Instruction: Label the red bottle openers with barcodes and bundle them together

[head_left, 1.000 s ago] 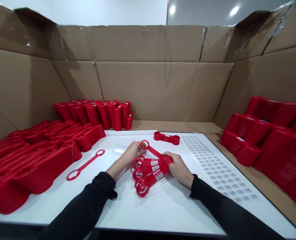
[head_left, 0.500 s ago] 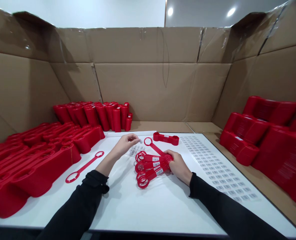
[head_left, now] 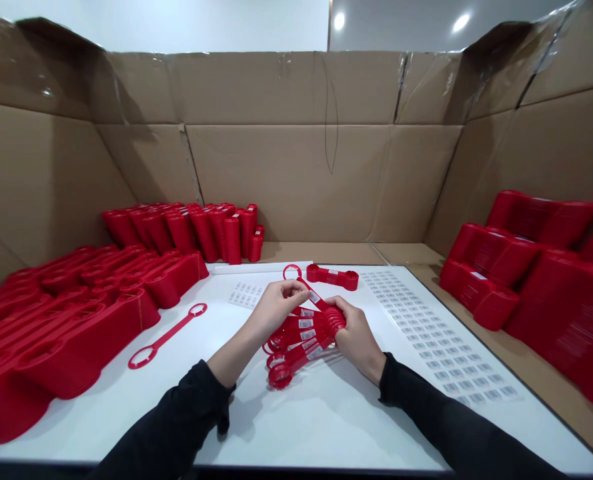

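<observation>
The top strip lies ahead and to the left of the right grip, its long axis running slantwise from that grip out to an open ring at the far end. The left grip comes in from the left side, its fingertips over the middle of the strip, beside a small white label. Both hands are near this strip: the right at its near end, the left at its middle.

The right grip is clenched around the gathered ends of a fan of red strips, over the middle of the surface. In the left grip, thumb and fingers are drawn together at the label; whether they pinch it or press on it, I cannot tell. Below the top strip, the rest of the fan spreads left and towards the person, its ringed ends overlapping.

The strips look glossy, slim and bright red, and several carry pale, printed labels across their shafts. A loose strip, with a ring at each end, lies well apart on the left. A partly used sheet of labels lies just beyond the left forearm, and a red bundle lies ahead of the right grip.
</observation>
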Demonstrator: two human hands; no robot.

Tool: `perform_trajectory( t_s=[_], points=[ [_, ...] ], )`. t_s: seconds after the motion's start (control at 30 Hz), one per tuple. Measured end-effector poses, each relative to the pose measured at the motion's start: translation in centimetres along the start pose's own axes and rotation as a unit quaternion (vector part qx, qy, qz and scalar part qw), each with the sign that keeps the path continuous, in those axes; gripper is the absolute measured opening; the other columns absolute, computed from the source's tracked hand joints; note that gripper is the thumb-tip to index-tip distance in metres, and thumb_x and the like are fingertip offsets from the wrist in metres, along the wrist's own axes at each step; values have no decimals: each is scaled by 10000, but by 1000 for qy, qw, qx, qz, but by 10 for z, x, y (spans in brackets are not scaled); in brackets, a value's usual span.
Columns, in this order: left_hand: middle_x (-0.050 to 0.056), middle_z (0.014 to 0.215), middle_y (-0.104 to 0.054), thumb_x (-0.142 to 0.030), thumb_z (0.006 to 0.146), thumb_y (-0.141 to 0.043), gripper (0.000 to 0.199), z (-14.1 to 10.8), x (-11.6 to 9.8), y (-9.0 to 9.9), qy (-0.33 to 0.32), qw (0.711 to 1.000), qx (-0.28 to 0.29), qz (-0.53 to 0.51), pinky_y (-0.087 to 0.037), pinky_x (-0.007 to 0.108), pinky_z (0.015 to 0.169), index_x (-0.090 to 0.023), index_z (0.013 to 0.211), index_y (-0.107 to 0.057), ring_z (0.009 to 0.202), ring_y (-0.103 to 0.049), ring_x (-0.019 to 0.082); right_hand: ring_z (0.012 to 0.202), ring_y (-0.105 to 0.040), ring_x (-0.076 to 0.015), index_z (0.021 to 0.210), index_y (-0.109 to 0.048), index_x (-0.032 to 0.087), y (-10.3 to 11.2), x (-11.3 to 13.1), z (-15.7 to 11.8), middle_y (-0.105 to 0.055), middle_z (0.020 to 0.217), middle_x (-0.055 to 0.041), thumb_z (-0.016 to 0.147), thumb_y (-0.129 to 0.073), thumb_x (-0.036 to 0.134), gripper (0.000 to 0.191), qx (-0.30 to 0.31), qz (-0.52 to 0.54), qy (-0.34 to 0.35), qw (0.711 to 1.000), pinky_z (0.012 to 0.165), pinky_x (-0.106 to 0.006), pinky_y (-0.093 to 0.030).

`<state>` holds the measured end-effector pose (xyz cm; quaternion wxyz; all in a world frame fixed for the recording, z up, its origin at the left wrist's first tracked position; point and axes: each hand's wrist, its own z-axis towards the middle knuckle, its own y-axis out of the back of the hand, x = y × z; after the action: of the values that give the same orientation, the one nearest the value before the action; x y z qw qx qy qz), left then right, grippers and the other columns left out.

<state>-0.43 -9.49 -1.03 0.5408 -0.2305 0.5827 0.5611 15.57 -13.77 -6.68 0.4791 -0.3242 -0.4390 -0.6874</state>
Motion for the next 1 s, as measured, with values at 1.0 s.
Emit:
perform_trajectory(
  t_s=[1.0],
  points=[
    [4, 733, -583, -325, 844, -504, 186, -4, 5, -11, -132, 976, -67, 163, -415, 284, 698, -173, 783, -592, 708, -531, 154, 682, -573, -157, 911, -591, 173, 0, 7, -3, -631, 786, 8, 561, -372, 0, 448, -14, 13, 36, 999, 593, -239, -437]
  ],
)
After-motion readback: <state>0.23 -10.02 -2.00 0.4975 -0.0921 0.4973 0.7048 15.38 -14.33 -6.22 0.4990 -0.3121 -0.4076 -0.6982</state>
